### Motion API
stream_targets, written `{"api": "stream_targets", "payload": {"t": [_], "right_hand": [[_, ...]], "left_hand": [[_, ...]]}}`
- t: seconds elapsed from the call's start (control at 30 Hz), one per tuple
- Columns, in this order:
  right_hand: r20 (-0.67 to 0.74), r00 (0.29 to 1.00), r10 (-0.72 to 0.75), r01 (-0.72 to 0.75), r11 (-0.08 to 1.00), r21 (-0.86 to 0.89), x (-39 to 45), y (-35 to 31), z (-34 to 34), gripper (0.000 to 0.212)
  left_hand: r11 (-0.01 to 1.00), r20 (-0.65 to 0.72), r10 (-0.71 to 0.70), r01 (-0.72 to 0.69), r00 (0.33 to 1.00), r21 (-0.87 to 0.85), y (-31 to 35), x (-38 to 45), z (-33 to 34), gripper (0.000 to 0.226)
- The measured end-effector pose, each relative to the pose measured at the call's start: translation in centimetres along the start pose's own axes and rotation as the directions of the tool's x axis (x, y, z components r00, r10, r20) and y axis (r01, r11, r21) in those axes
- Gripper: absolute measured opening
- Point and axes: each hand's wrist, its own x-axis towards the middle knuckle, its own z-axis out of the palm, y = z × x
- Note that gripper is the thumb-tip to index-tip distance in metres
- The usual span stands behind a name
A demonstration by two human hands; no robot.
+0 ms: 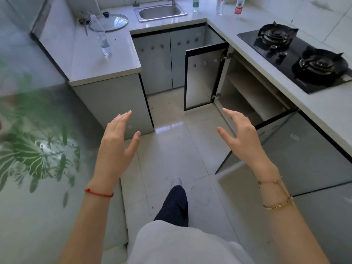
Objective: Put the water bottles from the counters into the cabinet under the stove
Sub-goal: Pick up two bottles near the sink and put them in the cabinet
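Fingers first: left hand (116, 138) has fingers extended and held loosely together, thumb splayed off to the side, nothing in it; right hand (238, 134) has fingers spread and slightly curled, thumb out, also empty. Both hover in mid-air over the floor tiles, well apart from each other, palms roughly facing inward. Outward from there: cabinet under the stove (247, 92) sits at about 1 o'clock from the right hand, both doors swung open, far door (203, 77) at 12 o'clock, near door just beside the right wrist. Inside shelf visible, no bottles seen on the part that shows; deeper interior is hidden. Stove (297, 58) on the counter at 2 o'clock. Bottles all on counters: clear bottle (102, 36) standing on the left counter at 11 o'clock, just beside a glass lid (110, 22); green-label bottle (195, 4) on the back counter at 12 o'clock, right of the sink (162, 12); two more in the far corner at 1 o'clock, a clear one (220, 5) and a red-label bottle (239, 7). Four bottles in view, all upright as far as can be told. Judgement on progress: cabinet prep looks done, doors open; zero bottles transferred as far as visible, so the whole carry job is left. Nearest pick is likely the clear bottle on the left counter, needs a step forward to reach
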Motion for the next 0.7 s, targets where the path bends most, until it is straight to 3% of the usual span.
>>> {"api": "stream_targets", "payload": {"t": [0.43,0.7], "right_hand": [[-0.02,0.998,-0.068,0.068,0.996,0.05,28.8,2.8,2.4,0.055],[0.051,0.99,-0.134,0.13,0.989,0.071,44.1,6.1,4.8,0.055]], "left_hand": [[1.0,-0.003,-0.028,0.028,1.0,0.011,-2.6,26.2,5.3,0.055],[0.996,-0.055,-0.08,0.082,0.995,0.019,-4.5,38.7,9.7,0.054]]}}
